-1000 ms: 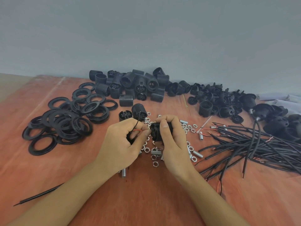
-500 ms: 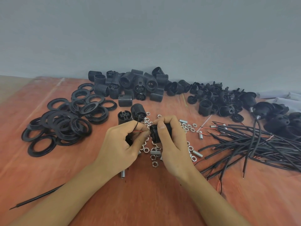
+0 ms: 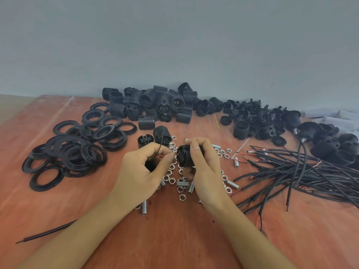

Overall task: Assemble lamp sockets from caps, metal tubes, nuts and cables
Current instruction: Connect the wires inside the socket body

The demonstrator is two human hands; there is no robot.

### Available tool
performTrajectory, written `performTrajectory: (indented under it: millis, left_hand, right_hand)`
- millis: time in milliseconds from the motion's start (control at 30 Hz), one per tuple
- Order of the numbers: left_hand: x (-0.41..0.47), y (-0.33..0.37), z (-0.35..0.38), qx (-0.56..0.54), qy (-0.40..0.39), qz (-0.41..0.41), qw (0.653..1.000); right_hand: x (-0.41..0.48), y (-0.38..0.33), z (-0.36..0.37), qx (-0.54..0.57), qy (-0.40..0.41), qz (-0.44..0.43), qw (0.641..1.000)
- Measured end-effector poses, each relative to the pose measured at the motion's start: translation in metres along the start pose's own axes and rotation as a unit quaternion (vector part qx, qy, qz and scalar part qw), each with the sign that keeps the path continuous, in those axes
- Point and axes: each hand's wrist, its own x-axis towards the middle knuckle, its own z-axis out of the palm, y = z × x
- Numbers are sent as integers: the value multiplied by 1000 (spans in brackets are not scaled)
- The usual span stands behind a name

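My right hand [image 3: 206,171] grips a black socket body [image 3: 185,157] sideways, its slotted end facing left. My left hand [image 3: 143,171] is closed on a black cap, mostly hidden in the palm, and pinches the cable's thin red wire [image 3: 163,156] at the fingertips; a black wire [image 3: 160,144] curls up from the fist. The red wire's tip reaches the socket body's face. The cable's black tail [image 3: 46,232] trails out to the lower left. Loose nuts [image 3: 172,180] and short metal tubes [image 3: 144,207] lie scattered under and between both hands.
Black rings [image 3: 73,148] are heaped at the left. Threaded socket bodies [image 3: 155,105] are piled at the back by the grey wall, caps [image 3: 258,119] to their right. A bundle of black cables [image 3: 291,171] and finished sockets [image 3: 330,144] lie at the right.
Both hands have stayed in place; the left fingertips have drawn the red wire's tip closer to the socket body's face. The view has shifted slightly.
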Motion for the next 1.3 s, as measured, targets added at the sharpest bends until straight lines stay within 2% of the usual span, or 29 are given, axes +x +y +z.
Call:
performTrajectory:
  millis: [167, 367, 767, 900, 1067, 1300]
  left_hand:
    - [-2, 1, 1, 17, 1, 9, 1000]
    - [-3, 3, 1, 59, -8, 65, 996]
    - [-6, 0, 4, 17, -5, 21, 1000]
    - [-4, 3, 3, -35, -4, -11, 999]
    - [-3, 2, 1, -59, -19, -17, 998]
    - [-7, 2, 3, -45, -1, -5, 999]
  right_hand:
    - [-1, 1, 0, -36, -7, -13, 999]
    - [-2, 3, -3, -34, -39, -19, 998]
    - [-2, 3, -4, -12, -44, -31, 998]
    - [-2, 2, -3, -9, -39, -20, 999]
    - [-2, 0, -1, -5, -17, -22, 1000]
    - [-3, 2, -2, -15, -38, -45, 998]
